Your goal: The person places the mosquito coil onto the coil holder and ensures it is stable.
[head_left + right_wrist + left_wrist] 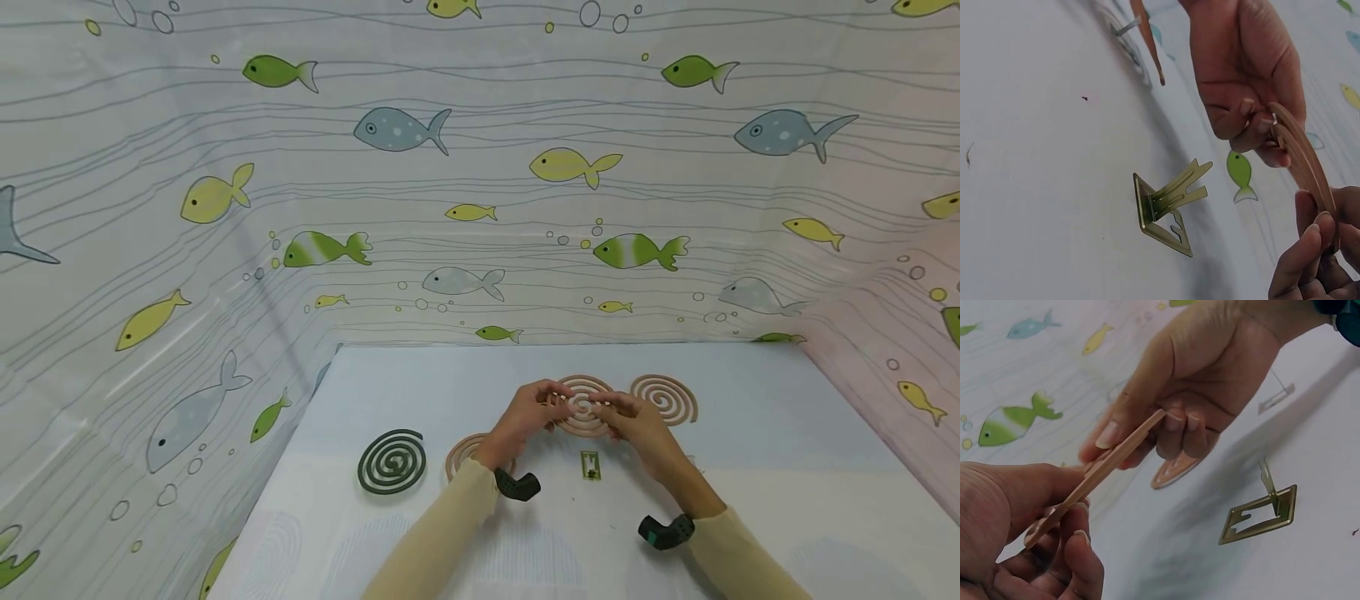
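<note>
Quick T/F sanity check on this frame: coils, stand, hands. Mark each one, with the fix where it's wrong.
1. The left hand and right hand grip the same brown coil. True.
2. The dark green coil lies to the right of both hands in the head view. False: it lies to their left.
3. The metal stand is flat, with nothing raised. False: a forked prong sticks up from its frame.
4. Another brown coil lies to the right of the held one in the head view. True.
5. Only two coils show in the head view. False: four do.
</note>
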### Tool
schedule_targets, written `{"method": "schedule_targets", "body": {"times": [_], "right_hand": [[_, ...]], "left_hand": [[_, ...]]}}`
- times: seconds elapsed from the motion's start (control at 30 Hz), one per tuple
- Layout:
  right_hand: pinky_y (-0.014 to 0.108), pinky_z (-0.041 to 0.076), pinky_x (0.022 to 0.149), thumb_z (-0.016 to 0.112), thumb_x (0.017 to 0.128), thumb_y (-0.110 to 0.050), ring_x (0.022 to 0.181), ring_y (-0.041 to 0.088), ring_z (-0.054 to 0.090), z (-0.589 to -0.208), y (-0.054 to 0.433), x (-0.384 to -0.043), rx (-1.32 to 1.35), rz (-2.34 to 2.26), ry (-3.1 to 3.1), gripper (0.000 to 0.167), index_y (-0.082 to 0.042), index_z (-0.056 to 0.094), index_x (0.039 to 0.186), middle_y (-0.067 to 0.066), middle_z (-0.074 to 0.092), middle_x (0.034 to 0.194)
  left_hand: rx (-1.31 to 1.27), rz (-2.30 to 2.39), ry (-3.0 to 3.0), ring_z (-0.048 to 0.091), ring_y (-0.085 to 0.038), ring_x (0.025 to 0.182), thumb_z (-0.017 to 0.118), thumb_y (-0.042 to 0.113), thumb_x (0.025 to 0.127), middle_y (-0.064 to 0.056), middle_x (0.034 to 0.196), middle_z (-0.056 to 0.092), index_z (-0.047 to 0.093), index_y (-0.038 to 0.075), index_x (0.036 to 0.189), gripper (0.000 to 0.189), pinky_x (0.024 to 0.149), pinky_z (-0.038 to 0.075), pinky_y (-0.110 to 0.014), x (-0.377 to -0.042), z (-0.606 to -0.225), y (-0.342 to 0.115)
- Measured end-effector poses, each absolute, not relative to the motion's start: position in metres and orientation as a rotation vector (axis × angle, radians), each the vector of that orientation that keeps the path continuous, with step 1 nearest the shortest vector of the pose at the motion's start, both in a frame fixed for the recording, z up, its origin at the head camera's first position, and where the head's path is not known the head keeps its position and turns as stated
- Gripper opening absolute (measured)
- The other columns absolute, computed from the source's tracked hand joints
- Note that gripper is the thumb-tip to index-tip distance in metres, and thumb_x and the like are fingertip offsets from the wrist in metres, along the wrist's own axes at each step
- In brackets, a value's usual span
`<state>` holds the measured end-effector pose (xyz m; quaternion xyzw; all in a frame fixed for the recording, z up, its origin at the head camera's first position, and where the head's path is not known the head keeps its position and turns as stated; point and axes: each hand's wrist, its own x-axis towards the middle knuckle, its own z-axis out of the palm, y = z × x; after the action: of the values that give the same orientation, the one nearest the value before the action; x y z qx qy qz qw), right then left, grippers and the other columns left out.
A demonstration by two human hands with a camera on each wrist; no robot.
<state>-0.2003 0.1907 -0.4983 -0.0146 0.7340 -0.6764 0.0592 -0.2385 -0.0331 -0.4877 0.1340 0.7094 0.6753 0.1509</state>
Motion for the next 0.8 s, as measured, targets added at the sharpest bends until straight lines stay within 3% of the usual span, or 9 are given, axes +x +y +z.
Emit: {"method": "schedule_targets", "body": {"times": [0.3,0.8], "right_hand": [[0.032,0.047,0.061,0.074,0.098,-0.025,0.065,0.015,0.051,-0.497,0.192,-0.193,-0.097,-2.038,2.249,0.04,-0.003,0.067,0.131,0.004,0.057,0.083],[0.031,0.047,0.059,0.076,0.096,-0.027,0.065,0.015,0.052,-0.502,0.196,-0.177,-0.112,-2.033,2.247,0.043,0.0,0.066,0.129,0.005,0.058,0.085]], "left_hand": [[0.441,1.926,2.031,0.059,-0.012,0.07,0.082,0.014,0.09,0.001,0.078,0.062,0.074,0.011,0.115,0.027,0.066,0.05,-0.032,-0.23,-0.486,-0.034],[0.5,1.922,1.99,0.059,-0.016,0.07,0.082,0.009,0.088,-0.001,0.083,0.064,0.071,0.006,0.117,0.031,0.066,0.055,-0.035,-0.212,-0.486,-0.033]]}}
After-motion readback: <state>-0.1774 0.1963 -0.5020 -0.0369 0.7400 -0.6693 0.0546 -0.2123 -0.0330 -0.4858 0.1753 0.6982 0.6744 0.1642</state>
